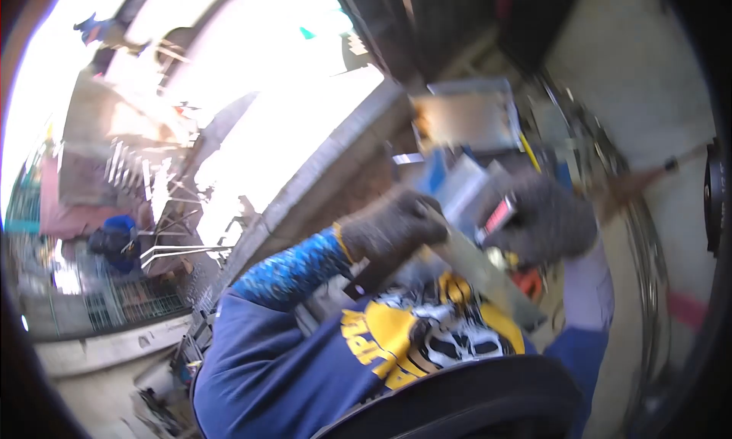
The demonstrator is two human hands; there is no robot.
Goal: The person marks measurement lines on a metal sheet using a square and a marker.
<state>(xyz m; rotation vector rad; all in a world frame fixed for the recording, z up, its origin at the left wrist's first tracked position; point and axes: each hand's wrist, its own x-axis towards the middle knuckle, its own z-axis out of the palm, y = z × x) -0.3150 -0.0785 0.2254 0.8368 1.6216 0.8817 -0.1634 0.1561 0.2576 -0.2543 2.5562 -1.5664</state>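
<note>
My left hand, in a dark knitted glove with a yellow cuff, is closed around the upper end of a flat grey metal bar. The bar slants down to the right in front of my shirt. My right hand, in a similar dark glove, is closed on a small red object with a pale edge; blur hides its exact kind. This hand is just above and right of the bar. Past the hands lie pale metal pieces, and an orange-red object shows below my right hand.
A metal-rimmed tray with a brownish surface stands ahead. A concrete ledge runs diagonally beside bright ground. Another person in blue is at the left near thin metal rods. A broom-like object lies right.
</note>
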